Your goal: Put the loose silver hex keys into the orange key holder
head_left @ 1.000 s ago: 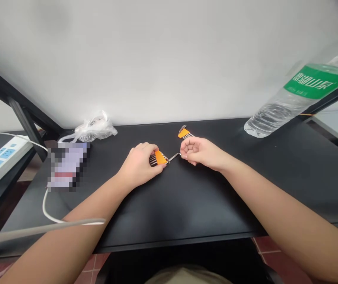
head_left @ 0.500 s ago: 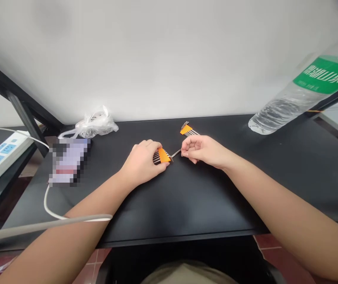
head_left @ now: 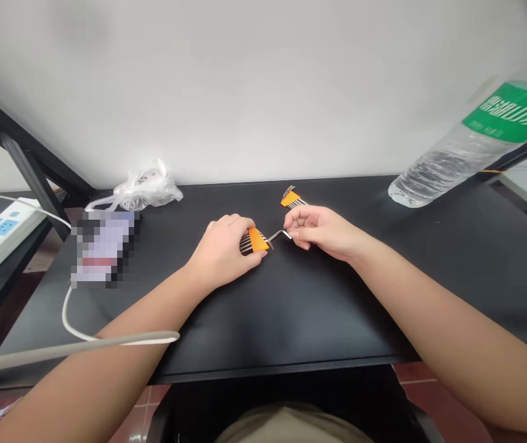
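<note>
My left hand (head_left: 226,249) is closed around an orange hex key holder (head_left: 258,240) just above the black tabletop. Several metal keys run through the holder, partly under my fingers. One hex key (head_left: 276,235) juts out to the right, and its bent short end reaches the fingertips of my right hand (head_left: 312,229). Thumb and fingers of that hand are pinched together at the bent end. Behind my right hand lies a second orange holder with hex keys (head_left: 292,198), partly hidden by the hand.
A clear water bottle with a green label (head_left: 457,154) stands at the back right. Toward the back left lie a crumpled plastic bag (head_left: 148,187) and a blurred-out flat item (head_left: 104,246). A white cable (head_left: 138,338) crosses above my left forearm. A power strip (head_left: 0,231) is at far left.
My right hand has shifted slightly, and the bent end of the hex key now shows at its fingertips. My left hand stays on the holder. The view has moved a little.
</note>
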Demonstrator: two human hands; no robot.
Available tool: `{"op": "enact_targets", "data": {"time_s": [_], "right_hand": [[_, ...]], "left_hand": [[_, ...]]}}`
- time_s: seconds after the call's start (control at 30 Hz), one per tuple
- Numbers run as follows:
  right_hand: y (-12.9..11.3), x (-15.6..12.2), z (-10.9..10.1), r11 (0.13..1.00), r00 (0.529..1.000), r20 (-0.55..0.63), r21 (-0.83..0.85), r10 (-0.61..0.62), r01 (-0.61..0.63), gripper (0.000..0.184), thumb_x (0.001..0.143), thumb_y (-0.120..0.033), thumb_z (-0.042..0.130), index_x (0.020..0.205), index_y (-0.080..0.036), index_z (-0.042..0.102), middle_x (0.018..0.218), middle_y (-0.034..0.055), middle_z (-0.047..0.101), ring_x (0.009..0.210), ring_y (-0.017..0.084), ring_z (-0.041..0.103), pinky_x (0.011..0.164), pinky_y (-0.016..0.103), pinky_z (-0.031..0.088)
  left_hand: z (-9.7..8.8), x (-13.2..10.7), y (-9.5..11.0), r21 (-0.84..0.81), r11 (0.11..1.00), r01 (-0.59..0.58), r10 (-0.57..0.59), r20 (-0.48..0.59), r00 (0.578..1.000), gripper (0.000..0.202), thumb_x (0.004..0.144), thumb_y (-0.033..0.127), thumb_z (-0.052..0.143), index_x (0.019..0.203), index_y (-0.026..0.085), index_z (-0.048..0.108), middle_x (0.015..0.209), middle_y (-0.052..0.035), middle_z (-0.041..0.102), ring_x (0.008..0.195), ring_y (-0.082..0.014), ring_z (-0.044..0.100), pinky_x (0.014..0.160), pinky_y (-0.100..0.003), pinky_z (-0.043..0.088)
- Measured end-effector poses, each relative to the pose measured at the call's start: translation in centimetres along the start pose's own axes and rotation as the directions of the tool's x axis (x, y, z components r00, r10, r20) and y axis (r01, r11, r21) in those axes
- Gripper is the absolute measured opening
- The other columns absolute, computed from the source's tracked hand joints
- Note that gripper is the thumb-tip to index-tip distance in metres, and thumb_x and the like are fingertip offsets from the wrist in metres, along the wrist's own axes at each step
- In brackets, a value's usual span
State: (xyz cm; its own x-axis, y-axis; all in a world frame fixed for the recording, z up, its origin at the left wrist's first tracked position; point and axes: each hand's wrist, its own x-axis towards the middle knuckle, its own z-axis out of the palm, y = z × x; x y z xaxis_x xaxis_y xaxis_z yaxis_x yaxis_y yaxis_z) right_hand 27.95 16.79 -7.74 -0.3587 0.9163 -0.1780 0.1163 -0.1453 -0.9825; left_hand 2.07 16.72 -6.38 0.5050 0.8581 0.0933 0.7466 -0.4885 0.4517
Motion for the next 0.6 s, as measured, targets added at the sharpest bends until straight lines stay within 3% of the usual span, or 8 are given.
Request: {"op": "enact_targets", "data": {"time_s": [0.17, 0.33, 0.47, 0.6], "right_hand": [[-0.1, -0.3, 0.8, 0.989, 0.999, -0.003, -0.142, -0.053, 0.052, 0.019, 0.074, -0.015, 0.069, 0.091, -0.02, 0.061, 0.078, -0.0005, 0.059, 0.066, 0.013, 0.054, 0.061, 0.027, 0.044], [0.0, -0.4, 2.3, 0.863, 0.987, 0.053, -0.481, -0.149, 0.156, 0.023, 0.082, -0.028, 0.071, 0.103, -0.022, 0.067, 0.088, 0.0007, 0.063, 0.068, 0.013, 0.054, 0.066, 0.028, 0.045], [-0.2, -0.3, 3.2, 0.718, 0.958, 0.1, -0.642, -0.269, 0.269, 0.008, 0.088, -0.026, 0.063, 0.086, -0.02, 0.068, 0.088, 0.0024, 0.065, 0.074, 0.015, 0.057, 0.07, 0.029, 0.044], [-0.6, -0.2, 3.8, 0.698, 0.961, 0.028, -0.681, -0.275, 0.22, 0.004, 0.079, -0.017, 0.063, 0.075, -0.02, 0.063, 0.079, 0.0012, 0.064, 0.07, 0.015, 0.056, 0.065, 0.028, 0.042]], "left_hand": [[0.1, 0.0, -0.1, 0.007, 1.0, -0.021, 0.021, -0.014, 1.0, 0.039, 0.082, 0.044, 0.074, 0.113, 0.022, 0.063, 0.109, -0.0059, 0.068, 0.104, -0.0273, 0.062, 0.091, -0.04, 0.049], [0.1, 0.1, -0.2, -0.001, 1.0, -0.016, 0.016, -0.012, 1.0, 0.038, 0.081, 0.041, 0.075, 0.111, 0.022, 0.063, 0.11, -0.0061, 0.068, 0.107, -0.0279, 0.062, 0.09, -0.04, 0.049], [0.1, 0.1, -0.2, -0.015, 1.0, -0.023, 0.023, -0.012, 1.0, 0.037, 0.08, 0.041, 0.075, 0.11, 0.023, 0.063, 0.109, -0.0053, 0.068, 0.106, -0.0272, 0.062, 0.09, -0.039, 0.049], [0.2, 0.2, -0.2, -0.003, 1.0, -0.03, 0.03, -0.012, 0.999, 0.037, 0.081, 0.04, 0.075, 0.111, 0.023, 0.062, 0.11, -0.0053, 0.067, 0.106, -0.0271, 0.062, 0.089, -0.039, 0.049]]}}
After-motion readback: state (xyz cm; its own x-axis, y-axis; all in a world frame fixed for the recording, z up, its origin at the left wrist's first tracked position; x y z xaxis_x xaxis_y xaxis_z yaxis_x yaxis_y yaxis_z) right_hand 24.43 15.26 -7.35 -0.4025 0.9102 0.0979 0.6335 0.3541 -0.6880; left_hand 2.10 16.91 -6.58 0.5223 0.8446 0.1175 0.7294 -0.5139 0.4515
